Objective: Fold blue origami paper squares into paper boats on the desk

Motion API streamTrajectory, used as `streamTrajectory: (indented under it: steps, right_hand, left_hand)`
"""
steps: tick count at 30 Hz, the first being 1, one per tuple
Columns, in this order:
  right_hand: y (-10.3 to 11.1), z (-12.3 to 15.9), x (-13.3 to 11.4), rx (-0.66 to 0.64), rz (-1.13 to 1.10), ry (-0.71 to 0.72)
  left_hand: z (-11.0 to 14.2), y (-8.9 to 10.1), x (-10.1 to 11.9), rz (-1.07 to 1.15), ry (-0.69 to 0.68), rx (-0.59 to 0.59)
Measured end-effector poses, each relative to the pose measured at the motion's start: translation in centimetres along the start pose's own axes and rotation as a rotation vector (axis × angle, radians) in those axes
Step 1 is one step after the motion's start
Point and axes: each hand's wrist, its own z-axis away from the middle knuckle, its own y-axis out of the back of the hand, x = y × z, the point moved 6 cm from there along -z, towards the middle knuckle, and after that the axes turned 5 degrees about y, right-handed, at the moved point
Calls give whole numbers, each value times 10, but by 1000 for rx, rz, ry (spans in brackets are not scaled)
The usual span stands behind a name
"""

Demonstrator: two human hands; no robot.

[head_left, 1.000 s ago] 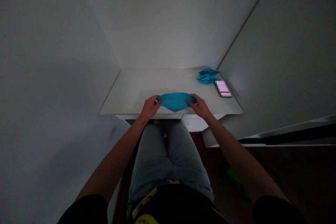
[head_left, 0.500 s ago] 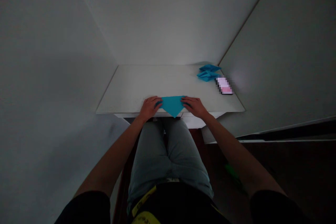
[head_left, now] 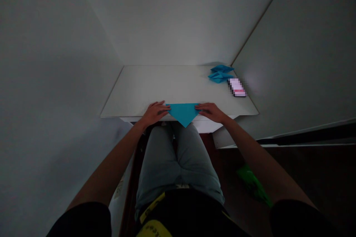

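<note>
I have a sheet of blue paper (head_left: pixel 183 113) at the near edge of a white surface (head_left: pixel 155 85), its long straight side away from me and its pointed tip reaching past the edge toward my jeans (head_left: pixel 161 159). The fingers of my left hand (head_left: pixel 155 113) lie close together on its left corner, and those of my right hand (head_left: pixel 210 110) on its right; whether my thumbs pinch from beneath, I cannot tell.

At the far right of the surface sit two folded blue shapes, the nearer one (head_left: pixel 219 77) just in front of the farther one (head_left: pixel 222 68). Beside them lies a phone (head_left: pixel 237 87), its screen blurred into blocks.

The room is dim. A pale left wall (head_left: pixel 55 81), back wall (head_left: pixel 178 18) and right panel (head_left: pixel 300 63) enclose the surface. Down on the dark floor (head_left: pixel 311 177), to my right, lies something green (head_left: pixel 251 181).
</note>
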Motion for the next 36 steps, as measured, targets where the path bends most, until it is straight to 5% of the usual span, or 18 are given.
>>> streamTrajectory:
  steps: [7, 12, 19, 27, 36]
  right_hand:
    - [-3, -6, 11, 101, 120, -196]
    - [-6, -9, 33, 129, 208, -287]
    - [-11, -15, 52, 132, 164, -326]
    - [-9, -14, 45, 220, 152, -370]
    - [0, -14, 27, 150, -75, -207]
  left_hand:
    - [-14, 6, 7, 11, 230, 154]
    - [-21, 6, 3, -55, 340, 136]
    - [-33, 4, 2, -46, 338, 65]
    - [-41, 3, -4, -27, 332, 52]
    - [-33, 4, 13, 108, 188, 124]
